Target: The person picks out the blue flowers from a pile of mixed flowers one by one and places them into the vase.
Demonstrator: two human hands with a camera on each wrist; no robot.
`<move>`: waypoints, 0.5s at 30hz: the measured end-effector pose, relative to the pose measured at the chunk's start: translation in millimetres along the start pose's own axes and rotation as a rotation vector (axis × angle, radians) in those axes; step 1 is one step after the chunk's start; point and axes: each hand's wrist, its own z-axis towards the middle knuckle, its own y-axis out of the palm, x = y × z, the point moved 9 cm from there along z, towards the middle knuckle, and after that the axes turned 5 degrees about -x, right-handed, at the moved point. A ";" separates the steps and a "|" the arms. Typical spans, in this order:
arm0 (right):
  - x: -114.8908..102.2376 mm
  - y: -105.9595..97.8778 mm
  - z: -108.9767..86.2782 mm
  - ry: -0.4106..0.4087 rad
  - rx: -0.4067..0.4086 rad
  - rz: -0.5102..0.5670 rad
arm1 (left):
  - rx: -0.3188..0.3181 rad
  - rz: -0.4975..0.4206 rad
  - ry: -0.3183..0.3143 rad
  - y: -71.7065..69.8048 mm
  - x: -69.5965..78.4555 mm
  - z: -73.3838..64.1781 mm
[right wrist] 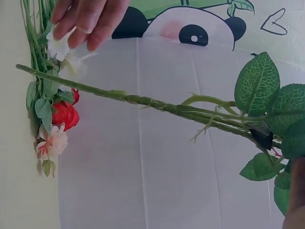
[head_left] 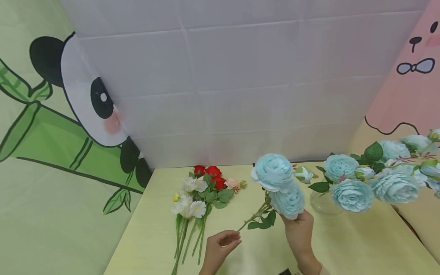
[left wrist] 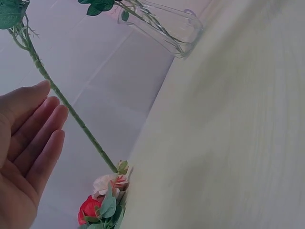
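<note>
My right hand grips a light blue artificial flower stem just under its two big blossoms. The bare green stem slants down to the left, with green leaves near the grip. Only a small part of the right hand shows at the right edge of the right wrist view. Close to the lower end of the stem is my left hand. In the left wrist view its fingers are relaxed and hold nothing, with the thumb tip overlapping the stem.
To the right, a clear glass vase holds several light blue flowers that spread far rightward. Left on the pale yellow table lie white flowers, red roses and a pink flower. A printed cloth wall rises behind.
</note>
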 end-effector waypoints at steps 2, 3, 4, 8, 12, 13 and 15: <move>-0.9 -0.8 1.1 -0.008 0.004 0.014 | -0.039 0.010 -0.016 3.7 -3.1 -1.2; -0.8 -0.8 1.6 -0.006 0.005 0.026 | -0.052 0.011 -0.023 5.3 -3.3 -2.2; -1.6 -0.6 2.0 -0.014 0.003 0.028 | -0.060 0.014 -0.031 6.6 -3.1 -3.2; -3.9 0.6 2.9 -0.038 -0.007 0.010 | -0.079 0.002 -0.050 9.8 7.3 -6.8; -6.7 -0.6 2.6 -0.077 0.006 -0.010 | -0.088 -0.004 -0.051 9.9 20.6 -9.4; -8.1 -1.5 2.5 -0.095 0.015 -0.027 | -0.088 -0.005 -0.053 9.5 22.2 -9.7; -11.0 -2.8 2.2 -0.127 0.028 -0.063 | -0.086 -0.005 -0.059 8.6 23.6 -10.0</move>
